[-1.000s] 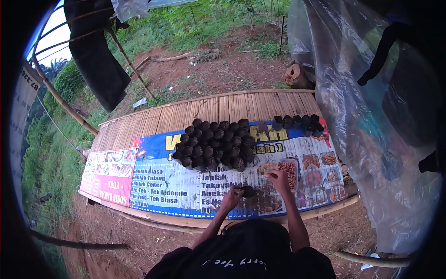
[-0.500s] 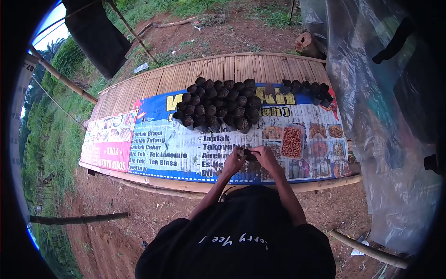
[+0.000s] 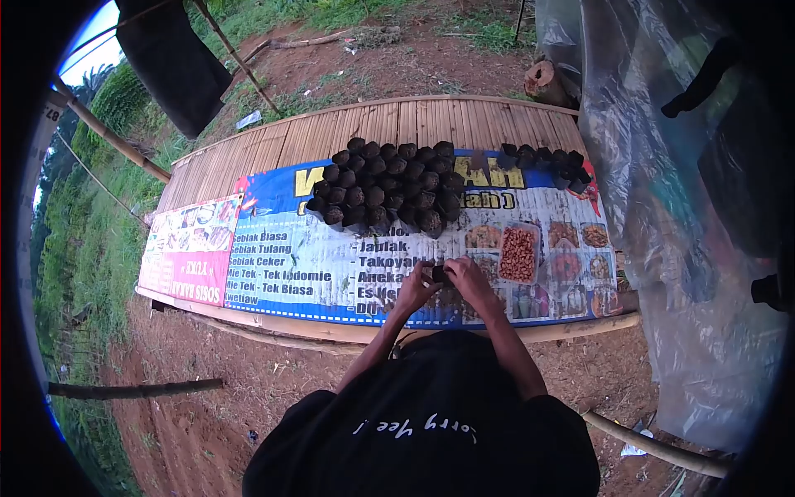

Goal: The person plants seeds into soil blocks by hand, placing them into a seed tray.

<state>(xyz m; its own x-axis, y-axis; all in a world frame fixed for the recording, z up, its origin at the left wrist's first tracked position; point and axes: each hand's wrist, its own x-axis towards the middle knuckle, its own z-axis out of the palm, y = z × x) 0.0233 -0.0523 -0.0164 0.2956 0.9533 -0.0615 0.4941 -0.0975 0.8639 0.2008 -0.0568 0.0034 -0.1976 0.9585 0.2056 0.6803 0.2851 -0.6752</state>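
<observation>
Near the front edge of the banner-covered table, my left hand (image 3: 417, 286) and my right hand (image 3: 469, 277) hold a small black bag (image 3: 440, 274) between them, fingers closed on its two sides. To the right of my right hand lies a clear container (image 3: 519, 253) of reddish-brown seeds or nuts. Beyond my hands stands a cluster of dark filled bags (image 3: 385, 186), packed close together. A smaller group of black bags (image 3: 551, 162) stands at the back right.
The bamboo table (image 3: 348, 132) carries a printed menu banner (image 3: 290, 269). Clear plastic sheeting (image 3: 654, 215) hangs on the right. A dark cloth (image 3: 170, 66) hangs at the upper left, beside bamboo poles. A log (image 3: 542, 79) lies behind the table.
The small black bag now shows more upright between my fingers, and my hands have shifted slightly around it. The view has moved a little.
</observation>
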